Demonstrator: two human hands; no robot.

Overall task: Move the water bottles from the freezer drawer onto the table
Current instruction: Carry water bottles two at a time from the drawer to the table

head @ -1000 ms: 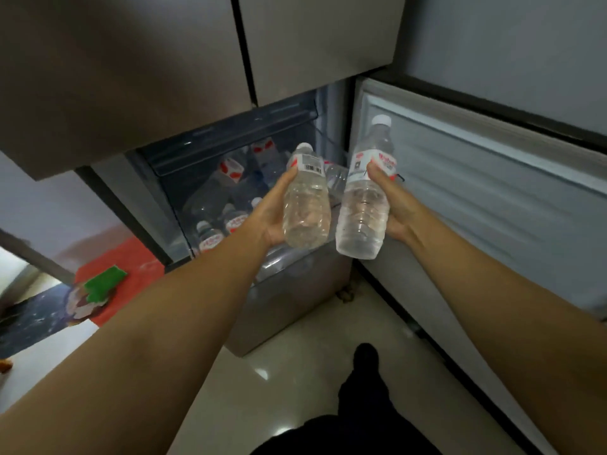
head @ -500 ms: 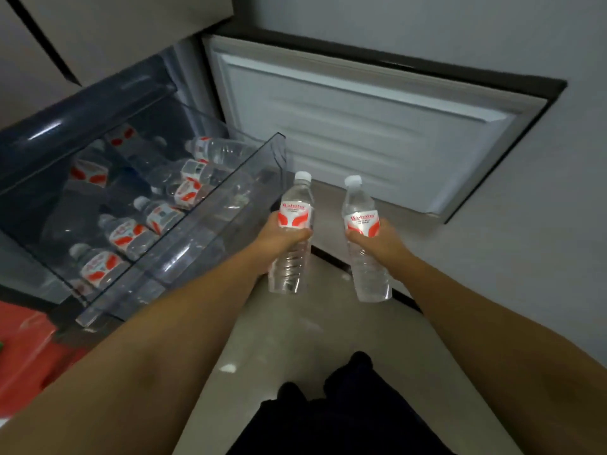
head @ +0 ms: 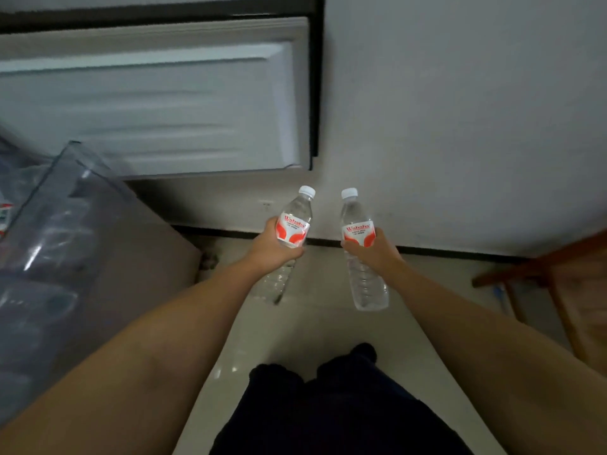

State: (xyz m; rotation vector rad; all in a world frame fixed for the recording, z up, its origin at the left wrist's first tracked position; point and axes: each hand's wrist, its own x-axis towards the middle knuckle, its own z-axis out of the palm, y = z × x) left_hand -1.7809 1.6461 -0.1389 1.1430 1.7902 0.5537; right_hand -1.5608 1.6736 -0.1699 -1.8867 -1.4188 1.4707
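Both arms reach forward over the floor. The left hand (head: pixel 274 249) curls its fingers round the left bottle (head: pixel 289 238) at the label; the right hand (head: pixel 372 249) likewise clamps the right bottle (head: pixel 361 251), caps above the fingers, bases below.

You are standing in a home kitchen: an open freezer door (head: pixel 157 106) with a white moulded liner stands beyond your grips, a clear freezer drawer (head: pixel 65 205) juts out to their left, and glossy pale floor tiles (head: pixel 315 326) meet a plain painted wall (head: pixel 460 110).
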